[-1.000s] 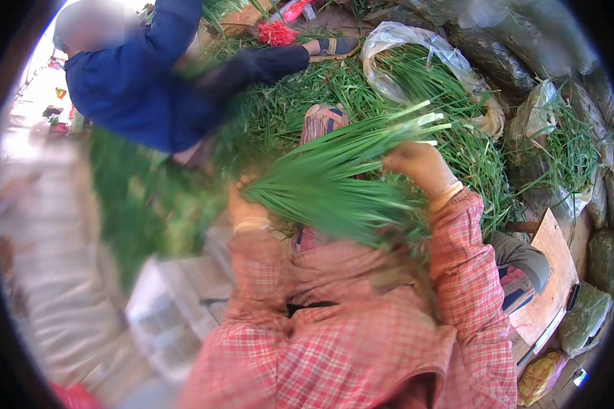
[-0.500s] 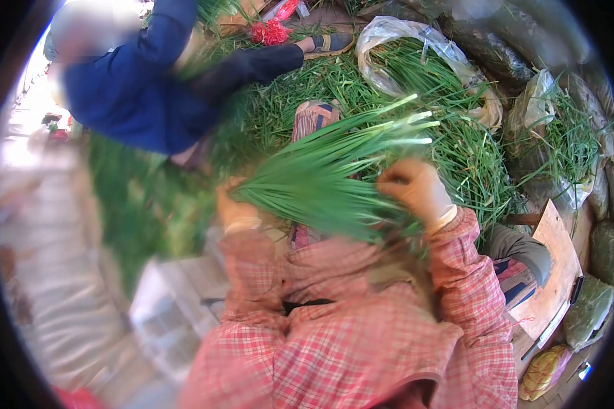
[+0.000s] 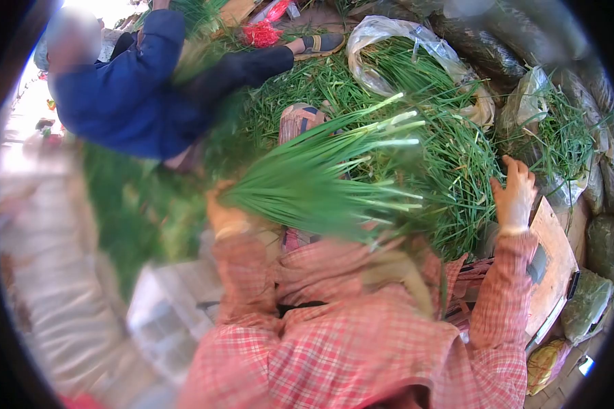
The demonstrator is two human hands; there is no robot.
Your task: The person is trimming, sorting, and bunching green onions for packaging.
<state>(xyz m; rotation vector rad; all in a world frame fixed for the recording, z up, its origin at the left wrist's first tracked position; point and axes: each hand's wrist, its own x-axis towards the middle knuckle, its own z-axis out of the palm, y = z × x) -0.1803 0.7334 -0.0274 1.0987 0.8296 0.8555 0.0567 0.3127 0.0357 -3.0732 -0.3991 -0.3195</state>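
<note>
My left hand (image 3: 226, 210) is closed around the leafy end of a bunch of long green stalks (image 3: 307, 184). The bunch fans out to the right, its pale white ends pointing right. Off to the right, my right hand (image 3: 514, 194) is stretched out with fingers apart and nothing in it. It hovers near the edge of a heap of loose green leaves (image 3: 457, 177), beside a wooden board (image 3: 551, 255).
A co-worker in a dark blue jacket (image 3: 126, 102) sits at the upper left, one leg stretched over the greens. A clear plastic bag (image 3: 372, 65) of greens lies at the top. Filled bags (image 3: 477, 48) line the right side. Red strings (image 3: 260, 34) lie near the co-worker's shoe (image 3: 320, 44).
My right hand has left the bunch, moved right and opened its fingers. My left hand still holds the bunch. The whole view has shifted slightly.
</note>
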